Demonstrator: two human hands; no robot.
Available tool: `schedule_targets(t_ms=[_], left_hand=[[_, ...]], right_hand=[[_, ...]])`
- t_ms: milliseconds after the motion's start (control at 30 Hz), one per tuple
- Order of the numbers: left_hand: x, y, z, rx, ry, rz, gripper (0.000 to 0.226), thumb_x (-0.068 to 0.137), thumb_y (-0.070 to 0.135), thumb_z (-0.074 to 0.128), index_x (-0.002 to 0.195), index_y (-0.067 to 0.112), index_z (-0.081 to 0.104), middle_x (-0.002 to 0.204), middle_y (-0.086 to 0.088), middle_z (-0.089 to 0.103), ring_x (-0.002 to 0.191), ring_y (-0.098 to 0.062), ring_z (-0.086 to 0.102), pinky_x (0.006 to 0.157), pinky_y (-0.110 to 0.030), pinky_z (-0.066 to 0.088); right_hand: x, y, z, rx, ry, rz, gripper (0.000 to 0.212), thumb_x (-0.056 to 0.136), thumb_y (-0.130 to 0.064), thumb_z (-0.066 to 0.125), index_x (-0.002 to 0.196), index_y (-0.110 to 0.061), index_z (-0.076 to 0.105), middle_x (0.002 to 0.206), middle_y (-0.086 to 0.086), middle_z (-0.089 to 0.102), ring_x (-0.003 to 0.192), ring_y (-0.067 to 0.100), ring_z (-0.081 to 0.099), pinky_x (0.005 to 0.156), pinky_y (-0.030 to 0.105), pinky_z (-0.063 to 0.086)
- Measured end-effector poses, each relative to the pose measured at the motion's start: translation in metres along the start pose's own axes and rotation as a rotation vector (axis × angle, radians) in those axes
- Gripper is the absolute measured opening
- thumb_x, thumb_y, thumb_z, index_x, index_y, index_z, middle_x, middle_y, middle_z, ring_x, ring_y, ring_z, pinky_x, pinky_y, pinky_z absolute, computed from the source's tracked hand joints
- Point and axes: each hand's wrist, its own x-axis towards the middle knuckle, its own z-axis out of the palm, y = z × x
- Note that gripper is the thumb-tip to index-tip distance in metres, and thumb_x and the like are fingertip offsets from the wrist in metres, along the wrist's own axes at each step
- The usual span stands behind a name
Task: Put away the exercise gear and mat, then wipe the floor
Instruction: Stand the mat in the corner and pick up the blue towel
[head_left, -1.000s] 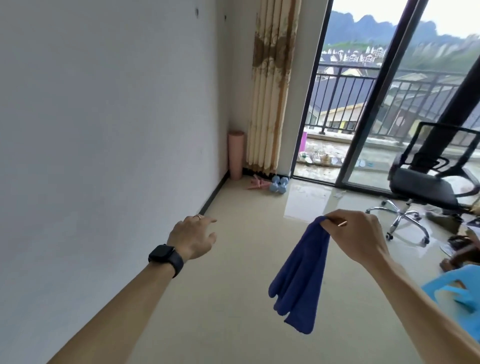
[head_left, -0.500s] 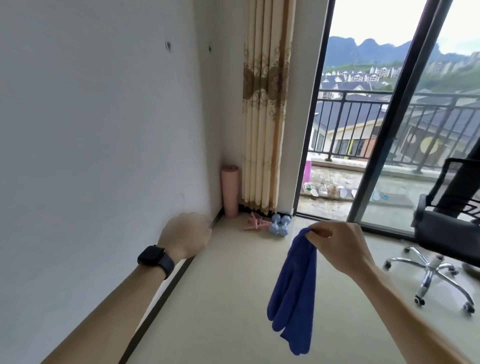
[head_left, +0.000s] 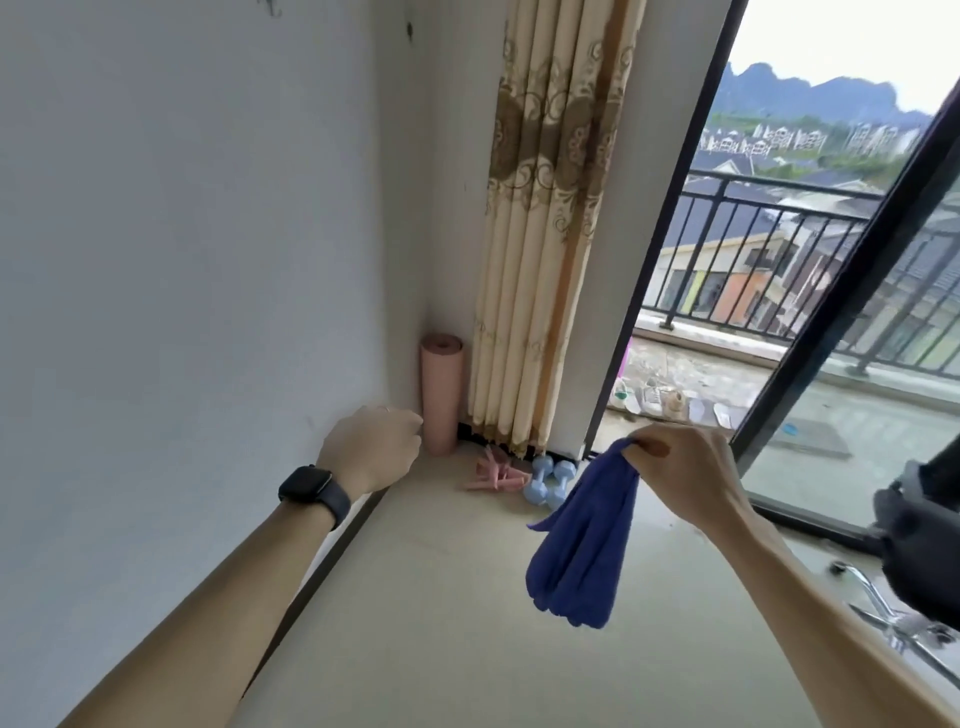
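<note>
Blue cloth (head_left: 582, 545) hangs in loose folds from the person's right hand (head_left: 680, 478), whose thumb and fingers pinch its top corner; the cloth dangles above the pale tiled floor (head_left: 441, 639) and touches nothing else. The left hand (head_left: 371, 452), with a dark smartwatch (head_left: 311, 491) on its wrist, is raised near the white wall (head_left: 182, 260) with its fingers curled in, holding nothing.

In the far corner the rolled pink mat (head_left: 441, 395) stands upright, against the wall and just beside the curtain (head_left: 545, 234). Two light-blue dumbbells (head_left: 548, 480) lie on the floor below the curtain's hem, with a small pink piece of gear (head_left: 493, 475) just to their left. A dark skirting strip (head_left: 322, 561) runs along the wall's foot. Bare floor stretches between that strip and the black sliding-door frame (head_left: 831, 312). An office chair (head_left: 914, 545) crowds the right edge.
</note>
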Motion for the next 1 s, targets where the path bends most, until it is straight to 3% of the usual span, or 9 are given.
schedule_targets(t_ms=[133, 267, 433, 667, 867, 1000], left_hand=[[0.085, -0.004, 0.014, -0.014, -0.042, -0.019, 0.038, 0.098, 0.036, 0.049, 0.135, 0.031, 0.057, 0.135, 0.003, 0.059, 0.125, -0.024, 0.052, 0.096, -0.037, 0.045], [0.169, -0.017, 0.03, 0.001, -0.027, -0.056, 0.039, 0.098, 0.037, 0.049, 0.136, 0.032, 0.057, 0.135, 0.003, 0.059, 0.125, -0.024, 0.052, 0.095, -0.037, 0.044], [0.261, -0.039, 0.055, 0.021, -0.022, -0.129, 0.038, 0.097, 0.037, 0.048, 0.134, 0.032, 0.058, 0.133, 0.003, 0.061, 0.125, -0.022, 0.053, 0.098, -0.036, 0.046], [0.368, -0.077, 0.043, 0.021, 0.061, -0.341, 0.037, 0.099, 0.036, 0.047, 0.135, 0.032, 0.057, 0.137, 0.012, 0.058, 0.128, -0.013, 0.05, 0.1, -0.031, 0.044], [0.42, -0.125, -0.011, 0.058, 0.162, -0.564, 0.036, 0.099, 0.039, 0.048, 0.134, 0.036, 0.056, 0.133, 0.01, 0.059, 0.126, -0.016, 0.05, 0.095, -0.032, 0.045], [0.457, -0.158, -0.042, 0.077, 0.269, -0.616, 0.036, 0.098, 0.039, 0.048, 0.134, 0.037, 0.057, 0.135, 0.01, 0.059, 0.127, -0.016, 0.05, 0.096, -0.033, 0.045]], right_hand=[[0.081, 0.013, 0.033, 0.006, -0.067, 0.021, 0.019, 0.086, -0.018, 0.065, 0.084, -0.031, 0.079, 0.073, -0.015, 0.072, 0.075, 0.011, 0.065, 0.071, 0.026, 0.049], [0.173, 0.023, 0.074, 0.048, -0.106, 0.007, 0.021, 0.086, -0.018, 0.065, 0.085, -0.033, 0.078, 0.072, -0.015, 0.073, 0.074, 0.008, 0.065, 0.073, 0.006, 0.039], [0.294, 0.018, 0.133, 0.133, -0.203, -0.097, 0.02, 0.084, -0.021, 0.064, 0.083, -0.036, 0.078, 0.069, -0.016, 0.072, 0.074, 0.005, 0.067, 0.072, 0.026, 0.054], [0.463, -0.019, 0.212, 0.246, -0.361, -0.273, 0.017, 0.083, -0.027, 0.063, 0.085, -0.038, 0.076, 0.076, -0.021, 0.072, 0.081, 0.003, 0.066, 0.076, 0.021, 0.051], [0.57, -0.1, 0.267, 0.323, -0.477, -0.464, 0.019, 0.083, -0.025, 0.062, 0.083, -0.038, 0.075, 0.073, -0.023, 0.07, 0.078, 0.002, 0.065, 0.078, 0.026, 0.054], [0.626, -0.155, 0.305, 0.373, -0.464, -0.59, 0.018, 0.085, -0.023, 0.062, 0.085, -0.035, 0.075, 0.078, -0.021, 0.071, 0.082, 0.005, 0.065, 0.078, 0.024, 0.052]])
